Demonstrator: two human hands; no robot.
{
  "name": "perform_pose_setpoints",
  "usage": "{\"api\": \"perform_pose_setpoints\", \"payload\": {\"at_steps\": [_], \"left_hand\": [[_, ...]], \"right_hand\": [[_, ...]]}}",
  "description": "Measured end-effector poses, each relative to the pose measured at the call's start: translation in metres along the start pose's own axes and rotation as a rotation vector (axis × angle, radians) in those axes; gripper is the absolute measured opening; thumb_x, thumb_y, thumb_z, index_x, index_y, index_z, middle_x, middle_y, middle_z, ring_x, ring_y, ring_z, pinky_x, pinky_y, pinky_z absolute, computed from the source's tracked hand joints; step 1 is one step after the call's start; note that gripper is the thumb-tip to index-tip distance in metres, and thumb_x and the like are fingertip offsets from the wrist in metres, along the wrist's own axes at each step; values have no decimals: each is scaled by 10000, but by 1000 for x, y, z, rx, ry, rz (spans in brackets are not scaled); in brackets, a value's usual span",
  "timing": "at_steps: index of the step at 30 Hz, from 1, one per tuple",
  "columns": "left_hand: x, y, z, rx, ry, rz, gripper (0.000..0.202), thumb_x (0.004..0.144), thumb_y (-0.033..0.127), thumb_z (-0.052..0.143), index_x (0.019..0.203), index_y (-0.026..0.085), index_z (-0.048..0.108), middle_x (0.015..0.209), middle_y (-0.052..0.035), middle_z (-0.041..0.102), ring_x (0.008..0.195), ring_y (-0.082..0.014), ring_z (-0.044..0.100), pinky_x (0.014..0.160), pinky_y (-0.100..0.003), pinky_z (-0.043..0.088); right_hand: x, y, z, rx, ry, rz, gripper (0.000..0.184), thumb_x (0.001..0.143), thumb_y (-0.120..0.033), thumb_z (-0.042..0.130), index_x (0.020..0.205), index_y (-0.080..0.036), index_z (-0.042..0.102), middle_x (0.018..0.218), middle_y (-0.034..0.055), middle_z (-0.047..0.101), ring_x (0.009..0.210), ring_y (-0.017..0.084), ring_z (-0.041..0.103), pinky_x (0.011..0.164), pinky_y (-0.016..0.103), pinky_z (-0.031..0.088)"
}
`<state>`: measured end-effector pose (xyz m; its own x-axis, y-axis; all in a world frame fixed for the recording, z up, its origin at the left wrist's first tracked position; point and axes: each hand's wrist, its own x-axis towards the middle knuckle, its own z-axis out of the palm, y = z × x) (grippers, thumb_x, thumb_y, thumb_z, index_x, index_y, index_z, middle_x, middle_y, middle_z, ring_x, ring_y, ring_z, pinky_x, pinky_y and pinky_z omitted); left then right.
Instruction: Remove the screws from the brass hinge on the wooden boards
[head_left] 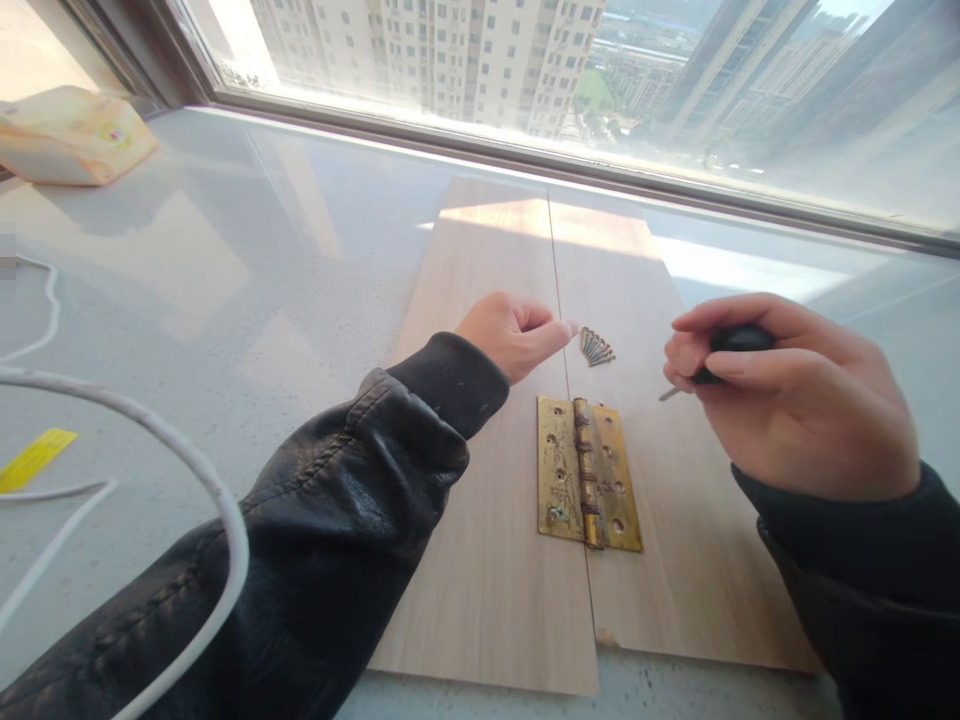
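Two pale wooden boards lie side by side on a grey sill. A brass hinge lies open and flat across their seam. Just beyond it sits a small pile of several screws. My left hand is curled, its fingertips pinched together right at the edge of the screw pile; whether a screw is in them I cannot make out. My right hand is wrapped round the black handle of a screwdriver, whose metal tip points left, above the right board.
A beige box sits at the far left corner by the window frame. White cables loop over the sill on the left, near a yellow tag. The window runs along the far edge.
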<state>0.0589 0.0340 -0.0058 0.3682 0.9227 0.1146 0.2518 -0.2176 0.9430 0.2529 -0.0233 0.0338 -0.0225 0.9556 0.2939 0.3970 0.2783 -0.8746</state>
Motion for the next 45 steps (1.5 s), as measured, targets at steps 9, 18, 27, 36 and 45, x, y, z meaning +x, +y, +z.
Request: {"api": "perform_pose_setpoints", "payload": {"at_steps": [9,18,27,36,45], "left_hand": [[-1,1,-1,-9,14,6,427,769,359,565,464,177,327,472,78,206,472,-44,216,496,-269,165],[-3,1,0,-15,16,7,434,762,364,564,466,173,311,478,75,205,474,-41,217,495,-261,165],[-2,0,0,-23,14,9,427,760,349,560,469,170,304,477,75,209,477,-38,213,497,-259,159],[-2,1,0,-26,12,3,421,759,337,557,473,173,295,480,74,211,483,-40,215,503,-263,161],[-2,2,-1,-26,9,10,427,761,335,558,465,170,299,481,75,206,484,-39,212,504,-261,163]], "right_hand": [[-46,-42,25,598,-405,204,52,793,-200,611,766,-243,619,644,-4,516,651,150,508,586,305,441],[-50,-44,29,608,-495,290,256,820,-379,670,633,-218,602,590,-16,520,565,136,490,515,311,405],[-56,-32,23,681,-574,279,94,809,-305,694,747,-246,653,688,-21,561,640,146,523,599,336,412],[-54,-36,25,733,-595,409,230,823,-499,618,819,-270,633,609,-24,479,574,148,438,576,341,397],[-50,-34,42,593,-468,94,325,717,-341,746,633,-200,465,793,1,457,707,140,487,583,297,409]]}}
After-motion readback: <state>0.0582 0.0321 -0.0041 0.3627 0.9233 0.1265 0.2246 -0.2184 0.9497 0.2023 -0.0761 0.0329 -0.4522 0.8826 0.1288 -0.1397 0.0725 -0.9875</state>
